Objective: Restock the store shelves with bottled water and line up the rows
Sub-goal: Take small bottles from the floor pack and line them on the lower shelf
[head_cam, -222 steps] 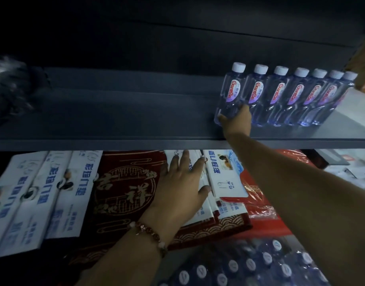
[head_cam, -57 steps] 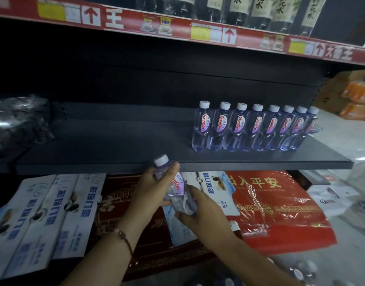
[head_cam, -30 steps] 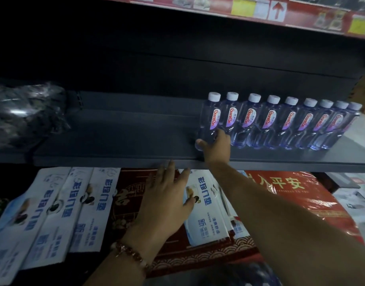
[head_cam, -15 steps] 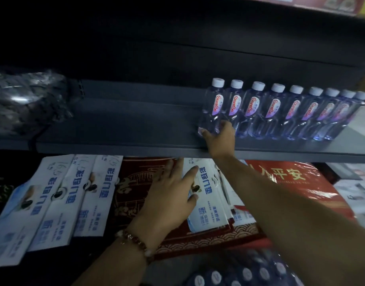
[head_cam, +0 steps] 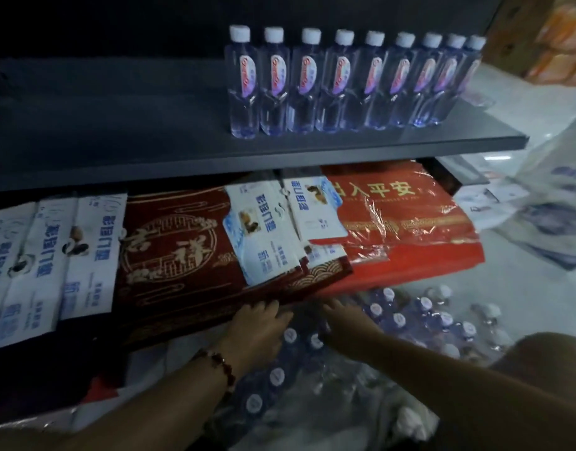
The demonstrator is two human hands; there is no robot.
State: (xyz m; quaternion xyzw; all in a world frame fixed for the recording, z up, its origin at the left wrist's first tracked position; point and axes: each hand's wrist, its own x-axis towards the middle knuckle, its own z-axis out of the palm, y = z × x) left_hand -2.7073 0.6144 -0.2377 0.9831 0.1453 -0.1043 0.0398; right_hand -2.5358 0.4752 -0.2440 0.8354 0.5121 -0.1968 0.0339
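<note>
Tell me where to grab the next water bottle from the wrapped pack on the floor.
Take a clear plastic water bottle with a white cap by its neck, just under the cap, coming straight down from above. The bottles stand upright and packed close together, so only caps and necks are free for a grip.

Dim aisle, dark metal shelf [head_cam: 442,148], pale tiled floor [head_cam: 540,109], cardboard boxes [head_cam: 521,34] beyond.

You are in a retail shop: a dark display shelf [head_cam: 312,154] carries a fronted row of identical water bottles [head_cam: 342,83], with packaged goods [head_cam: 267,232] stacked below and wrapped bottle stock [head_cam: 420,320] on the floor.
</note>
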